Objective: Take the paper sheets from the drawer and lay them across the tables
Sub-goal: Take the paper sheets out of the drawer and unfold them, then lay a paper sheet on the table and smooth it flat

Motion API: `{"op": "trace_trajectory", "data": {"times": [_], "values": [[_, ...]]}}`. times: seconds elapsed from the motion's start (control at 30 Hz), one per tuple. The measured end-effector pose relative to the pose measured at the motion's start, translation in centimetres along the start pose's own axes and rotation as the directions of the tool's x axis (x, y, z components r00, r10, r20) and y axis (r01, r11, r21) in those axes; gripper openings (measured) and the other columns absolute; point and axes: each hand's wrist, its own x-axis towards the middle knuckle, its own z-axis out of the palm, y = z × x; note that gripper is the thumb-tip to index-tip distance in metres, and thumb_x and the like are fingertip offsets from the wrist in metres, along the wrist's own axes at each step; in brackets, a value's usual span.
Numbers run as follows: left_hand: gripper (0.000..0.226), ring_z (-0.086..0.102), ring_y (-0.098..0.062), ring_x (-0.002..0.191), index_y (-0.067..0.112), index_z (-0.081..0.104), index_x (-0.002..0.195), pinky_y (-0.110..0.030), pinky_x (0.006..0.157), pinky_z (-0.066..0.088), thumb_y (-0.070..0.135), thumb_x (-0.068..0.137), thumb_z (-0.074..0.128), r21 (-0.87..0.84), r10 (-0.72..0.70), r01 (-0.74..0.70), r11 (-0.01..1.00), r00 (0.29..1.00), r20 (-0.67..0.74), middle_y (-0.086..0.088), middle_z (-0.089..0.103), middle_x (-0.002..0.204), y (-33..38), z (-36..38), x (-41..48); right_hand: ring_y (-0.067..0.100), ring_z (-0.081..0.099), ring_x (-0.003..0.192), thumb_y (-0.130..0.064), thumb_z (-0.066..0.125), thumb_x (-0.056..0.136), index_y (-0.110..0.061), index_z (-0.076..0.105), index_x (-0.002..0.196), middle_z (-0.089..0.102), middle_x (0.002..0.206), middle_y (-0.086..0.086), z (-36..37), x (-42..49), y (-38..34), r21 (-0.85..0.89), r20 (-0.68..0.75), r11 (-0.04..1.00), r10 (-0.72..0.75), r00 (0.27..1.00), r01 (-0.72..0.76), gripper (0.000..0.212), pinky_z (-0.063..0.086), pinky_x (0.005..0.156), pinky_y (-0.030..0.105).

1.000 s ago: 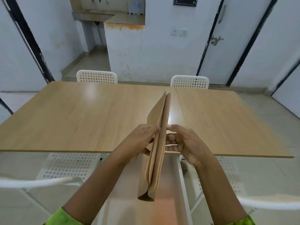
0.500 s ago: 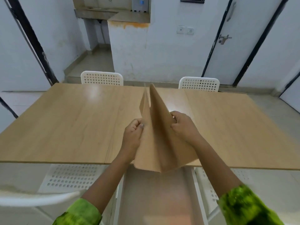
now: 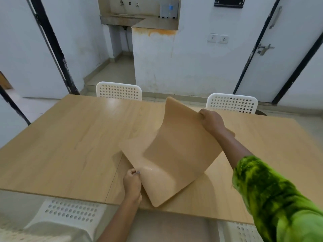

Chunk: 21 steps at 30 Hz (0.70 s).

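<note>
While two hands (image 3: 132, 183) (image 3: 212, 121) grip, one sheet (image 3: 174, 154), two tables (image 3: 61, 145).

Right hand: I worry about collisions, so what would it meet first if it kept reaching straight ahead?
Probably the far right white chair, past the table edge; the right hand grips the paper sheet, and depth is unclear.

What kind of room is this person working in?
Probably a plain canteen or break room: light wooden tables pushed together, white perforated plastic chairs around them, and a steel sink counter in the alcove behind.
</note>
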Motion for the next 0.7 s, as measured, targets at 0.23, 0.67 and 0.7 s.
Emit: {"op": "trace_trajectory", "data": {"times": [0.23, 0.67, 0.7], "values": [[0.017, 0.047, -0.021, 0.064, 0.000, 0.055, 0.092, -0.029, 0.057, 0.034, -0.005, 0.084, 0.040, 0.105, 0.024, -0.011, 0.994, 0.993, -0.117, -0.012, 0.056, 0.080, -1.5, 1.8, 0.5, 0.030, 0.054, 0.113, 0.002, 0.038, 0.085, -0.012, 0.052, 0.122, 0.062, 0.121, 0.011, 2.8, 3.3, 2.6, -0.149, -0.149, 0.986, 0.054, 0.987, -0.077, 0.042, 0.027, 0.105, 0.044], [0.034, 0.057, -0.031, 0.090, -0.003, 0.052, 0.115, -0.033, 0.069, 0.050, -0.001, 0.081, 0.045, 0.079, -0.101, 0.110, 0.991, 0.989, -0.109, -0.018, 0.054, 0.116, -1.2, 2.4, 1.0, 0.021, 0.059, 0.108, -0.005, 0.047, 0.086, -0.011, 0.062, 0.116, 0.064, 0.120, 0.007, 9.4, -8.8, -0.4, 0.460, 0.179, 0.848, 0.200, 0.963, -0.262, 0.034, 0.044, 0.088, 0.029], [0.029, 0.058, -0.028, 0.084, -0.002, 0.053, 0.111, -0.030, 0.064, 0.049, -0.002, 0.083, 0.044, 0.019, -0.119, 0.121, 0.993, 0.991, -0.068, -0.017, 0.059, 0.107, -0.9, 1.9, 0.7, 0.021, 0.057, 0.111, -0.006, 0.048, 0.086, -0.011, 0.062, 0.116, 0.063, 0.122, 0.008, 10.3, -10.2, -0.7, 0.458, 0.227, 0.843, 0.196, 0.954, -0.282, 0.034, 0.043, 0.089, 0.029]]}}
